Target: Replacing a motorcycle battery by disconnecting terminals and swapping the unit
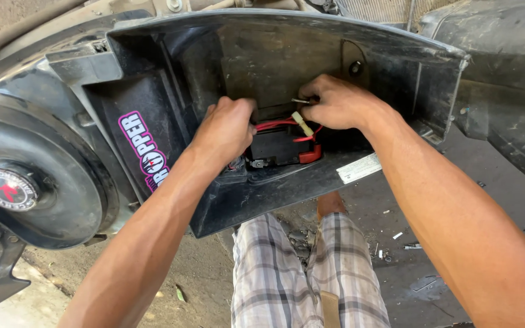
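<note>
Both my hands reach into a black plastic compartment (287, 182) of a scooter body. My left hand (226, 130) is closed over the left end of a black battery (274, 149), gripping the red wires (274, 124) there. My right hand (335, 103) pinches a small metal tool or screw (301, 101) just above the battery, beside a cream-coloured wire connector (302, 123). A red terminal cap (311, 155) sits at the battery's right front corner.
A black round cover (44, 176) with a red-and-white emblem is at the left. A pink-and-white sticker (144, 149) marks the compartment's left wall. Below are my plaid shorts (305, 273), dirt floor, and small bits of debris (405, 243). Another black panel (505, 79) lies at the right.
</note>
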